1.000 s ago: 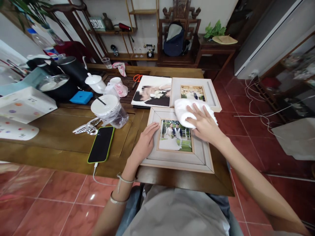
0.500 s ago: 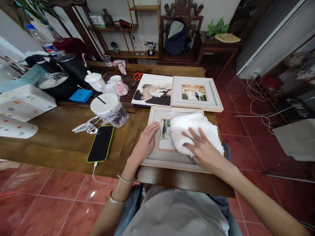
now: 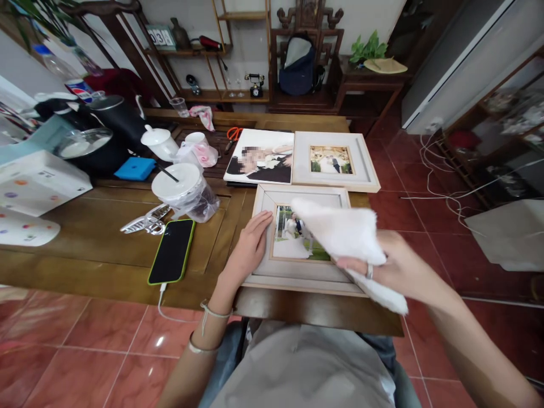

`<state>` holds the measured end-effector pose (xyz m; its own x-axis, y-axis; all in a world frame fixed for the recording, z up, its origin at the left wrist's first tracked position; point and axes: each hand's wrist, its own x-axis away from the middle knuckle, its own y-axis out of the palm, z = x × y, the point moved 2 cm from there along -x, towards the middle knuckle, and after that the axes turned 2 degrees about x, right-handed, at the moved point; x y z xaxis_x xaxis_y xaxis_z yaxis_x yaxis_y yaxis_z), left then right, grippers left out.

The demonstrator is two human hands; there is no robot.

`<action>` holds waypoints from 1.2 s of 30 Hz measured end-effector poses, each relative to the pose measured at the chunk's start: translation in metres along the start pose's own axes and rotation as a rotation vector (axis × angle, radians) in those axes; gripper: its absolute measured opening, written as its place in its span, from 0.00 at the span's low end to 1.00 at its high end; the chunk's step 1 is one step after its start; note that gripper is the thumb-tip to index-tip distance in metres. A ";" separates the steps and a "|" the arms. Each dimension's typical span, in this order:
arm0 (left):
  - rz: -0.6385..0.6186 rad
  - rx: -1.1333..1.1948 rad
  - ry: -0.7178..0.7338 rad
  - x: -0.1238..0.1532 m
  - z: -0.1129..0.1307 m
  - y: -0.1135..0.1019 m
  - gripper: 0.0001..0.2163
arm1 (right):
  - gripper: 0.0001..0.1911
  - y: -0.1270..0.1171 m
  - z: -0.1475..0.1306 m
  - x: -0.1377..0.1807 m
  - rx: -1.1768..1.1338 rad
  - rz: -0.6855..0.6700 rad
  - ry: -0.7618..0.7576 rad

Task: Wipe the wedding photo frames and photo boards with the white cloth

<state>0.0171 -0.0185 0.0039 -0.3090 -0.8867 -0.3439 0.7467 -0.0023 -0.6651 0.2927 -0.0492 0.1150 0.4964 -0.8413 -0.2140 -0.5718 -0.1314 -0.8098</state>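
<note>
A pale picture frame [image 3: 297, 273] lies flat near the table's front edge, with a wedding photo [image 3: 293, 232] in its middle. My left hand [image 3: 250, 241] rests on the frame's left border, fingers stretched out and holding nothing. My right hand [image 3: 389, 260] is closed round a white cloth [image 3: 340, 226], at the frame's right side. The cloth is partly lifted and folded, covering the frame's right part and the photo's upper right corner. Behind lie a second pale frame [image 3: 304, 170] with a smaller photo and a large unframed portrait print [image 3: 259, 158].
Left of the frame lie a phone [image 3: 172, 252] on a charging cable, a silver hair clip [image 3: 147, 220] and a lidded cup [image 3: 187, 190] with a straw. Orange-handled scissors [image 3: 233, 135], a white teapot [image 3: 159, 143] and a blue box [image 3: 135, 169] stand farther back.
My right hand has gone from lying spread on the cloth to gripping it, moving right and lifting part of it. More of the photo shows. My left hand has stayed on the frame.
</note>
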 end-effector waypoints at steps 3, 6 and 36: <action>0.003 -0.001 0.013 0.000 0.000 0.000 0.20 | 0.18 -0.013 0.012 -0.020 -0.002 0.394 -0.025; 0.008 -0.001 0.009 0.000 0.000 0.000 0.20 | 0.16 -0.017 0.014 -0.036 0.120 0.647 -0.091; 0.015 0.023 0.023 0.000 0.000 -0.001 0.20 | 0.13 0.008 -0.011 0.008 -0.633 -0.116 0.364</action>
<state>0.0170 -0.0184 0.0045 -0.3108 -0.8759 -0.3690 0.7646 0.0002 -0.6445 0.2852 -0.0628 0.1123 0.3913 -0.9098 0.1381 -0.8509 -0.4148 -0.3222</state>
